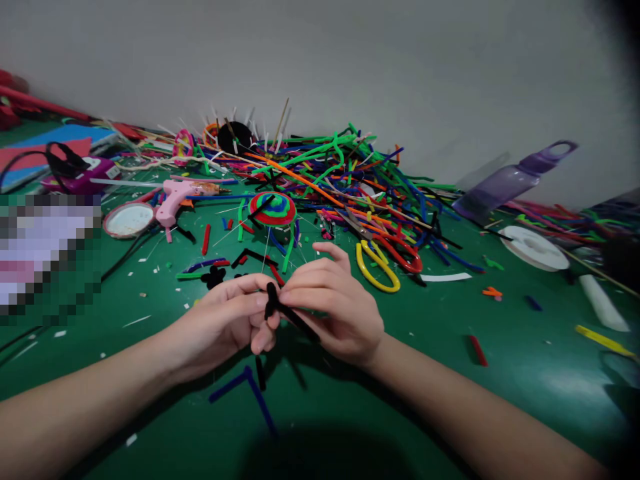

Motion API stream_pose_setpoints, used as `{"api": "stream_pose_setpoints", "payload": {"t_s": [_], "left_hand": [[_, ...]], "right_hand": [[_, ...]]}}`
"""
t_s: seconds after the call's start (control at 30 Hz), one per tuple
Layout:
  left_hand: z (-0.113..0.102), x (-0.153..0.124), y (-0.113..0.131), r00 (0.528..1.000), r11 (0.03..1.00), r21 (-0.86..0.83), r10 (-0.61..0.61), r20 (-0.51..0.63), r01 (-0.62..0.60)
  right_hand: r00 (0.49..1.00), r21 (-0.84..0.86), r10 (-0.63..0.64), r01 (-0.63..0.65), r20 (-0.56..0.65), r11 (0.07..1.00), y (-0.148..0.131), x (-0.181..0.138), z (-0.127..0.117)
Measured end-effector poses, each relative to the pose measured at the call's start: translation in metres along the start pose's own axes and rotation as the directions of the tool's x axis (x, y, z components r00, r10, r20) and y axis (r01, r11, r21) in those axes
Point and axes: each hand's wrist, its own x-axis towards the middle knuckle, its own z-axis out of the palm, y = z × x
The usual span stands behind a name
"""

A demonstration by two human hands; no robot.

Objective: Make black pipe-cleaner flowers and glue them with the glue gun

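Observation:
Between my two hands is a black pipe cleaner [299,322], bent into a small knot at its upper end with a straight tail running down to the right. My left hand [227,320] pinches the bent end between thumb and forefinger. From the other side, the thumb and fingers of my right hand [333,303] grip it close to the bend, the little finger raised. Below them on the table lie a bent blue pipe cleaner [249,377] and a short black piece [261,373]. Beyond my hands sits a coiled red, green and blue disc [273,209] with pipe-cleaner legs.
A big heap of coloured pipe cleaners [345,160] lines the wall. Scissors [377,257] with yellow and red handles lie before it. To the left are a pink glue gun [175,200] and a round white dish [129,220]; to the right, a purple bottle [505,183] and a white spool [534,248].

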Motion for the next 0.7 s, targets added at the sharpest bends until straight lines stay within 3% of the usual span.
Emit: {"api": "stream_pose_setpoints", "payload": {"t_s": [0.27,0.7], "left_hand": [[-0.007,0.0,0.0,0.999,0.991,0.126,-0.042,0.02,0.039],[-0.008,0.002,0.007,0.999,0.958,0.287,0.025,-0.045,-0.011]], "right_hand": [[0.995,-0.011,-0.048,0.049,0.086,0.999,-0.003,0.0,-0.002],[0.984,0.192,0.148,-0.165,0.101,0.968,-0.007,0.003,0.003]]}}
